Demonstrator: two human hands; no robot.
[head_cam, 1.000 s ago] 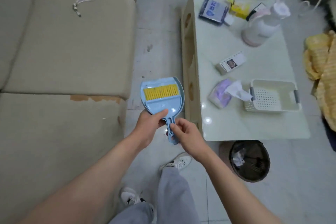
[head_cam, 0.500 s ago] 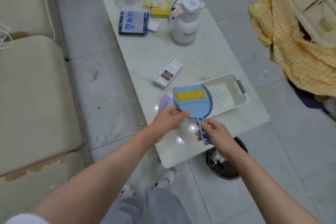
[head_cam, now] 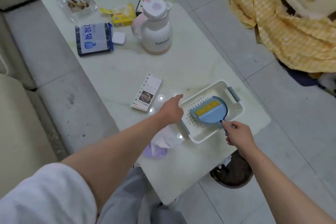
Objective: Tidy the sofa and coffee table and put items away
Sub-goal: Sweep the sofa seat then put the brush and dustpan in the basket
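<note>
The left grip [head_cam: 171, 110] hangs over the pale surface [head_cam: 185, 63] with its fingers spread and empty, one finger stretched toward the far corner of the white perforated tray [head_cam: 236, 110]. Just left of this grip lies a small printed box [head_cam: 147, 94]; beneath its wrist sits a crumpled white and purple tissue pack [head_cam: 160, 146]. Well beyond it stand a white jug with a pink handle [head_cam: 156, 29], a dark pack with a blue label [head_cam: 94, 39], a yellow packet [head_cam: 123, 15] and a glass ashtray [head_cam: 77, 2].

To its right, the blue dustpan with a yellow-bristled brush [head_cam: 211, 110] lies inside the tray. The right grip [head_cam: 238, 133] is clamped on the dustpan's handle at the tray's near edge. Below this grip, on the floor, sits a dark bin [head_cam: 234, 172]. Far off to its right lies a heap of yellow checked cloth [head_cam: 283, 29].
</note>
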